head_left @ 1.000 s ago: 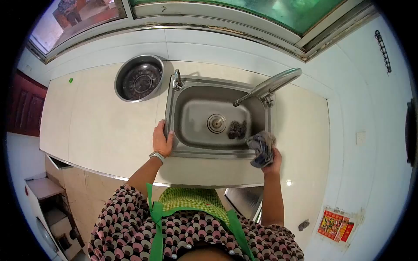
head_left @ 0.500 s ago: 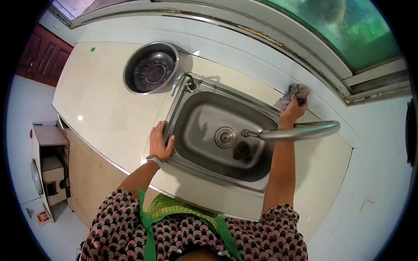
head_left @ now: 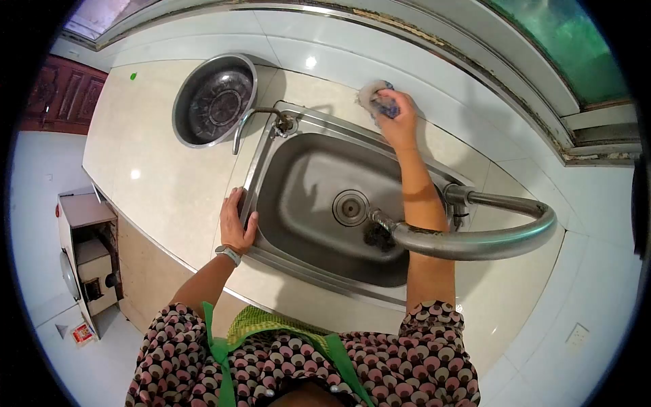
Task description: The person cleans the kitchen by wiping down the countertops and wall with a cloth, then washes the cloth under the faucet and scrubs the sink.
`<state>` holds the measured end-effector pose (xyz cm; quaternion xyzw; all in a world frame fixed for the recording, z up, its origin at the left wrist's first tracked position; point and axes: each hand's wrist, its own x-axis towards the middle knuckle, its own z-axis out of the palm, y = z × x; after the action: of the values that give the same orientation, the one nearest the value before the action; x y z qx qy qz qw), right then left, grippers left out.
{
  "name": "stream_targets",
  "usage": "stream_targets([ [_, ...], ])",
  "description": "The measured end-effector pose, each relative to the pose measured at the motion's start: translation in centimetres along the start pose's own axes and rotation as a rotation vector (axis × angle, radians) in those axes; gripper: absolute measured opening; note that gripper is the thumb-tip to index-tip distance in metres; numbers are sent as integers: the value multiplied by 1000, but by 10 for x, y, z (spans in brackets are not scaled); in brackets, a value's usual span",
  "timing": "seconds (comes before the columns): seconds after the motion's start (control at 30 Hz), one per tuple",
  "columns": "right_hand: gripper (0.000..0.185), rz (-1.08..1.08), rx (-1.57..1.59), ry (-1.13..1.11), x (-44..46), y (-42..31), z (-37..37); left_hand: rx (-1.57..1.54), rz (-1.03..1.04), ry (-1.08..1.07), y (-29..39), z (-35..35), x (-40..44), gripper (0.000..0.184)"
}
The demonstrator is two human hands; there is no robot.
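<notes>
A basin (head_left: 193,88) stands on the counter (head_left: 156,163). The left hand (head_left: 237,227) lies flat, fingers extended, at the sink's (head_left: 298,197) left rim. Beyond the sink, near the wall (head_left: 339,57), is a cloth (head_left: 376,100) — clutched in the right hand (head_left: 399,123). A tap (head_left: 475,244) arches farther right.

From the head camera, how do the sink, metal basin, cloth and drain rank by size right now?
1. The sink
2. The metal basin
3. The cloth and the drain: too alike to rank; the right hand partly covers the cloth.
</notes>
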<state>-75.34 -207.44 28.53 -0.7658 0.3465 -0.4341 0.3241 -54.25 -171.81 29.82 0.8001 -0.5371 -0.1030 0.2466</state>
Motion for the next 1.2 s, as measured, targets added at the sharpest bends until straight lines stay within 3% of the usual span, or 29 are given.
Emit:
stream_targets([
  [0.1, 43, 127, 196, 210, -10, -28, -27, -60, -82, -13, -3, 0, 2, 58],
  [0.17, 44, 136, 103, 345, -23, -33, -52, -82, -76, -15, -3, 1, 0, 58],
  [0.23, 47, 114, 218, 563, -24, -26, -60, -86, -86, -15, 2, -4, 0, 58],
  [0.27, 47, 113, 223, 561, -19, -21, -60, -74, -87, -18, 3, -4, 2, 58],
  [0.33, 43, -11, 2, 596, -4, -15, -53, 10, -4, 0, 0, -4, 2, 56],
  [0.37, 43, -12, 3, 595, 0, -15, -45, 11, -5, 1, -1, -4, 2, 56],
  [0.43, 40, -129, -320, 71, 4, -23, -27, -42, -59, -17, 2, -6, 1, 56],
  [0.57, 38, -8, -221, 1, -29, -11, 1, -54, -53, -15, -2, -5, 3, 57],
  [0.67, 37, 48, -30, 102, -64, -36, -4, -50, -35, -4, 0, -7, 0, 57],
  [0.73, 41, 562, 333, 312, -77, -70, 6, -59, -27, -9, -3, -6, -1, 56],
  [0.77, 41, 555, 333, 314, -80, -71, 16, -60, -23, -8, -4, -6, -1, 55],
  [0.83, 47, 510, 481, 603, -83, -76, 40, -94, -51, -25, -4, -8, 0, 56],
  [0.9, 50, 503, 441, 664, -78, -78, 61, -125, -35, -9, -8, -7, -2, 58],
  [0.97, 48, 408, 507, 872, -58, -76, 84, -144, -40, 0, -10, -6, -3, 58],
  [1.0, 46, 486, 488, 955, -39, -85, 88, -170, -8, 20, -11, -6, -2, 56],
  [1.1, 50, 493, 502, 1094, 0, -67, 93, -185, 38, 30, -17, -8, -1, 53],
  [1.2, 54, 490, 353, 994, 15, -23, 109, -186, 50, 25, -19, -8, -1, 53],
])
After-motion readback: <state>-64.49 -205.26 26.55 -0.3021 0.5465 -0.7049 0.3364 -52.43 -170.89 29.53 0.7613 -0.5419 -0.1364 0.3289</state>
